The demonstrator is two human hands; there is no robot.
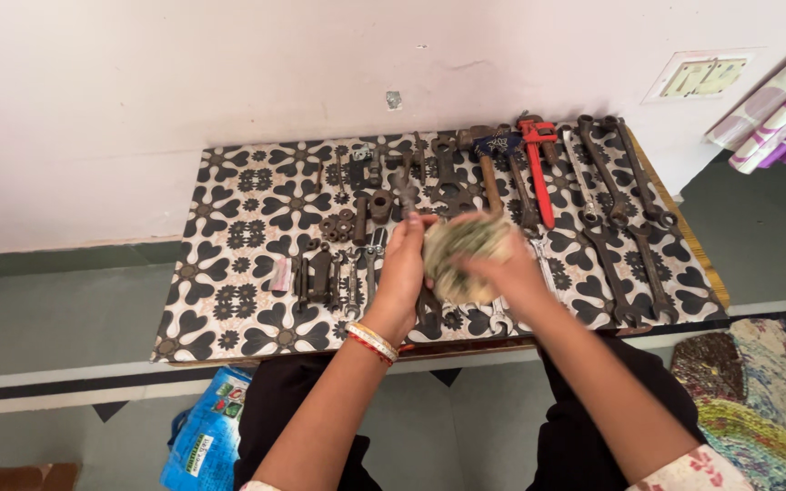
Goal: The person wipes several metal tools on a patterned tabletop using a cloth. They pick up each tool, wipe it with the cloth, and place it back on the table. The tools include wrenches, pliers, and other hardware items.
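Note:
My left hand [404, 264] grips a dark metal wrench [408, 202] whose head sticks up above my fingers. My right hand [507, 268] presses a bunched greenish cloth [461, 250] against the wrench, and the cloth is blurred. Both hands hover over the front middle of a low board [229, 309] covered in a black and white floral pattern. Bangles sit on my left wrist. The wrench's lower part is hidden behind my hands.
Several rusty tools lie in rows on the board: wrenches [634, 236] at the right, a red pipe wrench [539, 164], a hammer [487, 173], nuts and sockets [338, 227]. A blue bag [206, 436] lies by my left knee, a colourful mat [757, 400] at the right.

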